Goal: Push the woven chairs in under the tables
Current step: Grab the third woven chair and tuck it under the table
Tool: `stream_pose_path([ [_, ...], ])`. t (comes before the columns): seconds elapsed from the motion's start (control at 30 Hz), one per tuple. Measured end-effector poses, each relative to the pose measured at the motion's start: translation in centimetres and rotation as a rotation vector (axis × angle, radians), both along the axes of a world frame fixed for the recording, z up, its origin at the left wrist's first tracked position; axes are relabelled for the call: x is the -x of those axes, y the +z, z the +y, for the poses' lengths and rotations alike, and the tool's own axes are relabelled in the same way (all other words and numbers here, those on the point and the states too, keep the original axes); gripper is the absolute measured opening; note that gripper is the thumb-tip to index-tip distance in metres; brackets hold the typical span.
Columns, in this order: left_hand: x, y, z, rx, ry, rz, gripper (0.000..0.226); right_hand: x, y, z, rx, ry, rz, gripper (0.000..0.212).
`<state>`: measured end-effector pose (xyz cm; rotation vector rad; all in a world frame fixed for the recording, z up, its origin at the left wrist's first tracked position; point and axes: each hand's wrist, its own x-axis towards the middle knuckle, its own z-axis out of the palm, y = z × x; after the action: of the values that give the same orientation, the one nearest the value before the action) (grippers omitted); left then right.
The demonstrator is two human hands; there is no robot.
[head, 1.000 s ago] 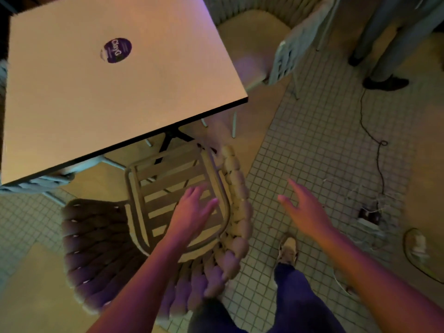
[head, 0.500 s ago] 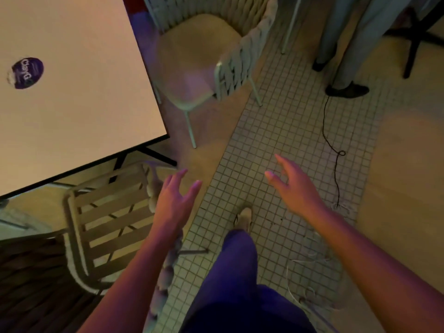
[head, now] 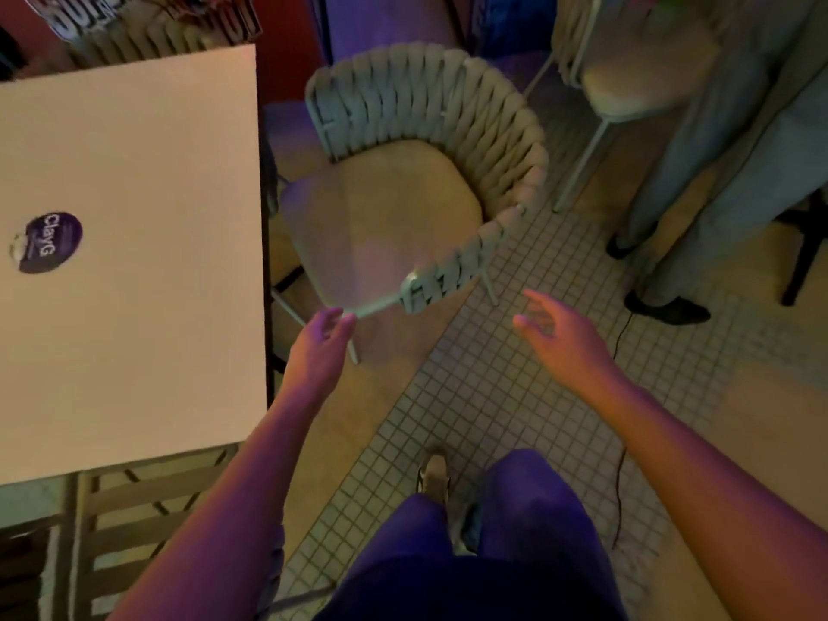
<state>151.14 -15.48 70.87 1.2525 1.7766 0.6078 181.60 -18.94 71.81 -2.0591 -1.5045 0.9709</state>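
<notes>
Both my hands, left [head: 320, 347] and right [head: 560, 333], were empty and spread; the chair [head: 403, 208] stood beside the table [head: 134, 307], probably light, so I'd grab its stiff woven back

— Any writing you can read?
— One spot: "ClayG" in white letters on the round dark purple sticker [head: 46, 242], near the left edge of the pale square counter [head: 148, 262].
— And the large letters at the top left?
— Too blurred to read.
</notes>
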Motion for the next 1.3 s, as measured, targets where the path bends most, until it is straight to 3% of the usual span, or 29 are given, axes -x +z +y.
stream_pose_path([
  [0.23,-4.9,-3.4,6.7,0.135,0.231,0.015,0.043,-8.0,-1.6,13.5,0.037,0.068,-0.02,0.05],
  [0.53,-11.5,-4.6,14.8,0.223,0.52,0.074,0.042,-13.4,-3.0,34.0,0.052,0.374,-0.059,0.05],
  [0.9,-12.5,-9.9,22.5,0.287,0.886,-0.056,0.037,-7.9,-6.5,50.8,-0.025,0.752,-0.215,0.052],
  [1.13,-11.9,-9.5,24.4,0.301,1.031,-0.067,0.04,-2.4,-6.4,56.6,-0.015,0.948,-0.29,0.056],
  [1.3,-14.0,-9.2,24.9,0.328,1.252,-0.118,0.037,1.3,-6.8,61.4,-0.01,1.112,-0.263,0.068],
])
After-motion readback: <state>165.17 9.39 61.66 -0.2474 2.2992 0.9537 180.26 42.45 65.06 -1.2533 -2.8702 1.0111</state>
